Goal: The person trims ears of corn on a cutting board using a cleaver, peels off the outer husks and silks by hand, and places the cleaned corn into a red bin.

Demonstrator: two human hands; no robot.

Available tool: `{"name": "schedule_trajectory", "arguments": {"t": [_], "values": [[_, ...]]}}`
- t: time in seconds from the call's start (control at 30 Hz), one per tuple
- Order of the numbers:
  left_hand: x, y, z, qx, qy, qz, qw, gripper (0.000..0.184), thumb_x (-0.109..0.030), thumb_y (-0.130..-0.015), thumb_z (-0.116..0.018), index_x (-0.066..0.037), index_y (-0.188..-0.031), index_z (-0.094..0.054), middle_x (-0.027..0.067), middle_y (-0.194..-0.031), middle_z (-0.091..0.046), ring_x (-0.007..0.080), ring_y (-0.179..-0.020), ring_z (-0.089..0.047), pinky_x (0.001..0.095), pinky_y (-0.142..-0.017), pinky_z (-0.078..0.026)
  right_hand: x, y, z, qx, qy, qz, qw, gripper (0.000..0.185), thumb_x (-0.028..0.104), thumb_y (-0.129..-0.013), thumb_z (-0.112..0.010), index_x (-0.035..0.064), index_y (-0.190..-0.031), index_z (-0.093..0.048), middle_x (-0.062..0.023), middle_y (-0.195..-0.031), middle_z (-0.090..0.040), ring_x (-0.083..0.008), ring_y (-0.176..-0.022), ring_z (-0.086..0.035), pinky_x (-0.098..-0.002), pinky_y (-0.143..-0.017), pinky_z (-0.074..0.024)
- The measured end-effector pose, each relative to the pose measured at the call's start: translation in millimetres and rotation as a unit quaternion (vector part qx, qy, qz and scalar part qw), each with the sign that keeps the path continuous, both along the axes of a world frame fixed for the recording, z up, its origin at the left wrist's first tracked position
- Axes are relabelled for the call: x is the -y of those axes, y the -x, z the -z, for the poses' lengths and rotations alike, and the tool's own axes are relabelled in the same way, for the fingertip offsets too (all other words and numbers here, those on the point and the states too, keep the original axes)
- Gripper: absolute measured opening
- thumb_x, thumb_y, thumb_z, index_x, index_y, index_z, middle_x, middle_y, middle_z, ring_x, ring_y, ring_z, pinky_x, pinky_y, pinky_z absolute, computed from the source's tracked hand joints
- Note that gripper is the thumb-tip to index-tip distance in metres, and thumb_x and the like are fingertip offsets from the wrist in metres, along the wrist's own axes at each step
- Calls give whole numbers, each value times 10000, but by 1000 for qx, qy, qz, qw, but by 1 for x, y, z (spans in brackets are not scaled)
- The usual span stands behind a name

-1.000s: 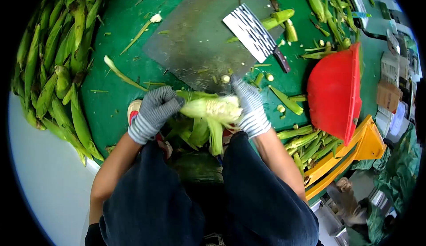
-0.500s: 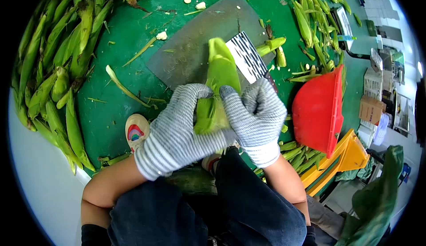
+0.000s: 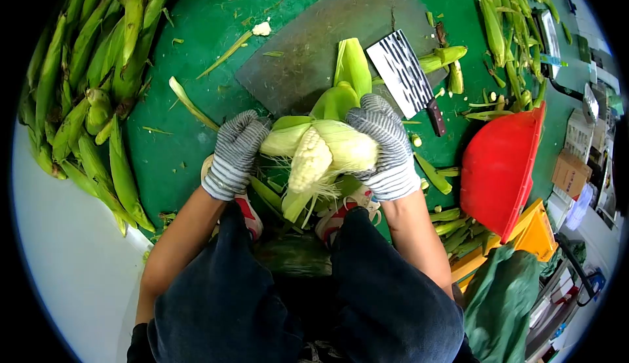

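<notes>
An ear of corn [image 3: 310,162] is between my gloved hands, its pale yellow kernels bare at the tip pointing toward me. Its green husk [image 3: 335,103] is split and folded outward, with silk hanging below the ear. At the left, my left hand [image 3: 237,148] is closed on one flap of husk. My right hand [image 3: 383,141] has its fingers wrapped round the opposite flap. Just beyond the right hand, a cleaver [image 3: 400,68] with a dark handle lies partly on a grey cutting board [image 3: 295,52].
A big pile of unhusked corn [image 3: 85,88] lies at the left on the green surface [image 3: 167,186]. At the right stand a red plastic basin [image 3: 495,166] and a yellow crate [image 3: 534,235]. Husk scraps [image 3: 517,22] are heaped at the upper right.
The corn's husk has been pulled open, baring kernels that were covered before. My hands have moved apart to either side of the ear. The view has shifted, too.
</notes>
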State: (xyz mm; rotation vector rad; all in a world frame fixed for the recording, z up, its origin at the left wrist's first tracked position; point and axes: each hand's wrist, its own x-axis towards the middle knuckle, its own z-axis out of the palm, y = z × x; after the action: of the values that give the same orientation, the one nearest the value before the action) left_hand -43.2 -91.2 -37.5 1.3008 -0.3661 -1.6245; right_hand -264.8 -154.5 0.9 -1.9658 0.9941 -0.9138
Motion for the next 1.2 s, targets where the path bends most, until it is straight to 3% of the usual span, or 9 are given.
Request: {"name": "schedule_trajectory", "arguments": {"t": [0.1,0.13,0.2,0.43,0.57,0.77,0.83,1.1,1.2], "values": [[20,-2,2,129,13,50,990,124,-134,-852,-627,-21,-889,-592,29,-787,-592,117,-728,-562,258,-687,-484,19,7,-4,201,-272,101,936,180,-25,-733,-685,80,-734,-539,-32,-728,-549,-151,-658,-573,-283,-633,-502],[28,-14,10,106,27,115,987,130,-124,-845,-625,-9,-900,-597,29,-790,-595,117,-722,-560,253,-673,-484,27,4,-13,396,-530,163,732,212,-16,-742,-685,98,-697,-512,-12,-694,-542,-123,-603,-553,-259,-595,-486],[44,6,11,173,67,80,979,88,-85,-855,-605,-23,-795,-590,1,-726,-546,81,-681,-489,238,-609,-419,43,11,-3,209,-340,249,883,244,-12,-746,-692,101,-654,-497,32,-637,-494,-64,-559,-458,-237,-538,-402],[108,67,-15,268,326,119,899,270,-127,-873,-587,-43,-1128,-558,117,-1081,-559,202,-994,-553,324,-897,-456,79,55,24,199,-264,362,872,335,69,-796,-704,80,-601,-432,40,-579,-443,-53,-547,-341,-237,-491,-330],[137,40,-92,476,537,95,690,330,-89,-848,-539,-16,-1168,-578,149,-1232,-555,293,-1157,-520,389,-1039,-353,78,61,20,171,-271,335,886,357,98,-804,-704,87,-588,-421,44,-563,-424,-58,-531,-310,-243,-476,-297],[130,93,-79,356,312,401,784,630,-479,-745,-708,-81,-1204,-539,157,-1151,-564,319,-1103,-538,395,-984,-411,82,70,35,237,-265,320,878,283,92,-842,-667,75,-643,-467,47,-587,-438,-50,-546,-335,-224,-490,-316],[107,106,-55,367,330,306,814,738,-396,-651,-796,-123,-1259,-479,135,-1208,-530,325,-1110,-524,405,-992,-412,80,56,13,224,-258,358,869,231,86,-855,-649,61,-679,-502,49,-600,-456,-52,-551,-361,-209,-505,-342],[107,114,-39,335,291,319,837,731,-218,-616,-813,-140,-1252,-460,110,-1199,-521,328,-1146,-492,413,-1007,-398,71,63,-107,-171,-43,208,962,230,206,-834,-682,-2,-883,-597,-89,-814,-609,-171,-736,-577,-292,-689,-472],[109,122,-31,357,331,335,807,729,-213,-619,-808,-155,-1258,-460,119,-1203,-515,337,-1153,-485,418,-1019,-390,80,32,-167,-596,-67,-23,800,431,404,-809,-665,-17,-881,-615,-167,-786,-625,-279,-725,-632,-340,-688,-500]]}}
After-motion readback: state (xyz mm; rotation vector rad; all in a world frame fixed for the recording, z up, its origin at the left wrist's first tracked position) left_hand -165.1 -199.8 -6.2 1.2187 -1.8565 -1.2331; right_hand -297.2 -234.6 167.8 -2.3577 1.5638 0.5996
